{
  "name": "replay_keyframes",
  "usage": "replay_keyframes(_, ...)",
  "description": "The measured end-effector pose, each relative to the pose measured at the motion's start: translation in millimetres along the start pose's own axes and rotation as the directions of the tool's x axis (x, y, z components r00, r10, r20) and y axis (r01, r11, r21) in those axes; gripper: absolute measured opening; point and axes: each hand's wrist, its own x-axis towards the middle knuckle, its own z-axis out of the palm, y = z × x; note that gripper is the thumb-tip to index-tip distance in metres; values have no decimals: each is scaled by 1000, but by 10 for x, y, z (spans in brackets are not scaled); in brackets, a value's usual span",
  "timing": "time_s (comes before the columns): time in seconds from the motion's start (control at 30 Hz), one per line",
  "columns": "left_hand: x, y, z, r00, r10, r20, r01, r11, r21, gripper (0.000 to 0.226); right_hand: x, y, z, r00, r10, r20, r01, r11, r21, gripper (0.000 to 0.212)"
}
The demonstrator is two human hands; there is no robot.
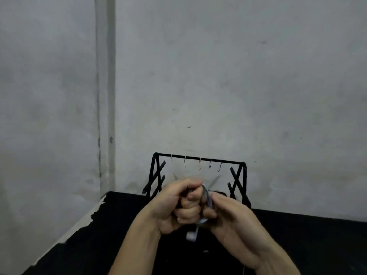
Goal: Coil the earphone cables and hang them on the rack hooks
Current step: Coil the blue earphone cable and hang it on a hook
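A: Biggest first. Grey wall (218, 76) fills most of the view, black table (307, 245) along the bottom, its left edge chipped pale.

B: Rack?

A: Black rack (198, 158) at the back of the table against the wall, crossed legs each side, top bar with five small hooks (219, 167). All bare, nothing hung.

B: Hands.

A: Both raised in front of the rack, touching. Left hand (174, 205) is a fist, fingers curled tight round the earphone cable (207, 197), loops wrapped over its knuckles. Right hand (234, 217) sits against it, fingers bent in and pinching the pale loops at the fist's right side. Can't see exactly which fingertips hold it; blurry.

B: Smallest?

A: White earbud (191, 236) dangling just under the left fist on a short tail. Some blurred streaks above the hands, probably loose cable whipping round; can't confirm.

B: Step?

A: Coiling, looks nearly wound. Hanging not started.

B: Risks?

A: The coil springs open when it slides off the fist, if the right-hand pinch is loose. The dangling bud could snag a rack leg or a neighbouring hook on the way up. The hooks are thin and close together, so it's easy to catch only one loop and have the rest drop.
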Motion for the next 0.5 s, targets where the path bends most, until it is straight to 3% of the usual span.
replay_keyframes(0.07, 12, -25, 4, 996, 6, -93, -4, 1000, 21, 36, 24, 12, -2, 999, 8, -47, -5, 998, 57, 59)
replay_keyframes(0.2, 87, -125, 44, 964, 77, -255, -63, 996, 60, 40, 78, -25, -49, 993, 24, -119, -7, 989, 147, 25)
replay_keyframes(0.3, 165, -119, 106, 939, 172, -298, -144, 983, 112, 41, 46, -104, -23, 996, -11, -87, 24, 989, 148, 14)
replay_keyframes(0.33, 179, -111, 134, 936, 206, -287, -176, 976, 127, 41, 47, -109, -24, 994, -45, -96, 58, 988, 140, 17)
replay_keyframes(0.43, 228, -136, 197, 928, 315, -199, -293, 947, 134, 39, 66, -128, -68, 976, -137, -167, 158, 980, 123, 56)
replay_keyframes(0.5, 267, -195, 227, 924, 356, -142, -342, 933, 117, 34, 67, -153, -80, 965, -163, -203, 191, 973, 126, 53)
